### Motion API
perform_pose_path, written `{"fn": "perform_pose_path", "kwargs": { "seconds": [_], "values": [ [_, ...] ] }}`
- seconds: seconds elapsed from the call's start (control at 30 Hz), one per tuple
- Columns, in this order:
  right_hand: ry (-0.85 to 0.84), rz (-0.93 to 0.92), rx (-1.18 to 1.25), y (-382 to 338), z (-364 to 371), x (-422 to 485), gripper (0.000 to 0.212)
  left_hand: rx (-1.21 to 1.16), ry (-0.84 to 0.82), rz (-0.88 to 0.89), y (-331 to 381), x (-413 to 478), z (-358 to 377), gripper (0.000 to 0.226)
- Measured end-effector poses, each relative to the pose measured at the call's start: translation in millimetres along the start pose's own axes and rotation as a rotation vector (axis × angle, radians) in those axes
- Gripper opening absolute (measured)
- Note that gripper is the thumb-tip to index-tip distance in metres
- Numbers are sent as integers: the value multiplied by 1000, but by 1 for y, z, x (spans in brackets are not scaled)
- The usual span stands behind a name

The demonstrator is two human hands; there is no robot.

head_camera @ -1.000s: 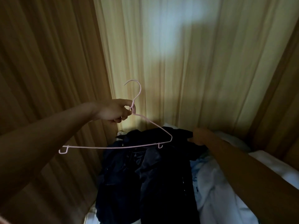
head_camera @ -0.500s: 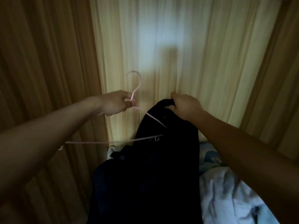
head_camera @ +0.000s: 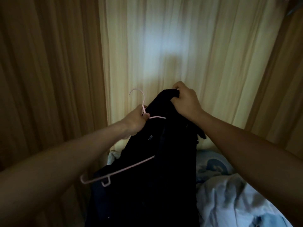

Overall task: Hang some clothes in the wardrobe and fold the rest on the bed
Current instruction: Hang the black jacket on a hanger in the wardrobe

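Observation:
A black garment (head_camera: 147, 169) hangs in front of me, lifted off the bed. My right hand (head_camera: 185, 100) grips its top edge, raised at centre. My left hand (head_camera: 136, 120) pinches the neck of a thin pink hanger (head_camera: 118, 172) just below its hook. One hanger arm goes inside the dark fabric and is hidden there. The other arm sticks out at the lower left, its small end hook showing. The garment's lower part drops out of view at the bottom.
Cream curtains (head_camera: 180, 54) lit from behind fill the wall ahead, with darker brown curtains (head_camera: 49, 71) on the left and right. A bed with rumpled pale blue bedding (head_camera: 229, 199) lies at the lower right.
My right hand lifted the black garment from the bed up to chest height. The hanger tilted and one arm slid into the fabric. My left hand moved right, closer to my right hand.

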State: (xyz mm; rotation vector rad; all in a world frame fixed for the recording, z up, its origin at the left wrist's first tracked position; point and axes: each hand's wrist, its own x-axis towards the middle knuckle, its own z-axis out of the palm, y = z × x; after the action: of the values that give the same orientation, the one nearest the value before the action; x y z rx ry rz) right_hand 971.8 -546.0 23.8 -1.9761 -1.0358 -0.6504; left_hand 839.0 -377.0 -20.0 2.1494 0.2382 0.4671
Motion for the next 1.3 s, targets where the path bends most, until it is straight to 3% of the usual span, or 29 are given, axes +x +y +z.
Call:
{"fn": "perform_pose_path", "kwargs": {
  "seconds": [0.07, 0.13, 0.23, 0.33, 0.4, 0.5, 0.6, 0.63, 0.67, 0.77, 0.8, 0.9, 1.0, 1.07, 1.13, 1.2, 1.23, 1.27, 1.3],
  "values": [
    [88, 112, 131, 2, -5, 3, 20, -53, -39, 13, -7, -5, 12, 20],
    [102, 150, 163, 4, -9, 6, 22, 39, -103, 89, -12, -5, 21, 29],
    [35, 58, 92, 5, -16, 13, 24, 290, -282, 170, -14, -3, 29, 42],
    [-68, -4, -16, 6, -25, 19, 26, 248, -242, 167, -14, 1, 33, 32],
    [-207, 32, -20, 11, -27, 13, 33, 91, -89, 116, -13, 8, 26, 15],
    [-589, 159, -22, 28, -26, -13, 44, -75, 136, 8, -13, 22, 5, 20],
    [-1038, 238, -173, 39, -24, -37, 84, -113, 160, 39, -12, 28, -6, 24],
    [-1088, 238, -183, 36, -23, -38, 90, -94, 149, 49, -12, 29, -7, 24],
    [-1036, 191, -197, 31, -22, -35, 87, -83, 145, 54, -11, 30, -7, 25],
    [-534, 14, -322, 16, -18, -17, 90, -116, 133, 84, -9, 32, -7, 26],
    [-497, -43, -333, 15, -14, -14, 86, -141, 133, 101, -9, 31, -6, 26],
    [-642, -108, -245, 22, 5, -19, 66, -144, 146, 134, -7, 26, -6, 28],
    [-466, -126, -257, 32, 20, -20, 41, 297, 306, 309, -17, 19, -9, 28],
    [-410, -140, -309, 37, 23, -16, 39, 731, 527, 451, -29, 10, -6, 51],
    [-364, -157, -315, 43, 24, -10, 40, 881, 613, 764, -38, -4, 3, 52],
    [-343, -149, -325, 47, 22, -4, 43, 931, 384, 1134, -60, -17, 17, 31],
    [-347, -134, -330, 47, 20, -1, 46, 997, 197, 1207, -77, -23, 24, 26],
    [-360, -111, -332, 47, 18, 1, 48, 1080, 6, 1152, -94, -29, 29, 27],
    [-372, -92, -327, 48, 17, 3, 49, 1148, -146, 973, -110, -34, 33, 31]
  ]
}}
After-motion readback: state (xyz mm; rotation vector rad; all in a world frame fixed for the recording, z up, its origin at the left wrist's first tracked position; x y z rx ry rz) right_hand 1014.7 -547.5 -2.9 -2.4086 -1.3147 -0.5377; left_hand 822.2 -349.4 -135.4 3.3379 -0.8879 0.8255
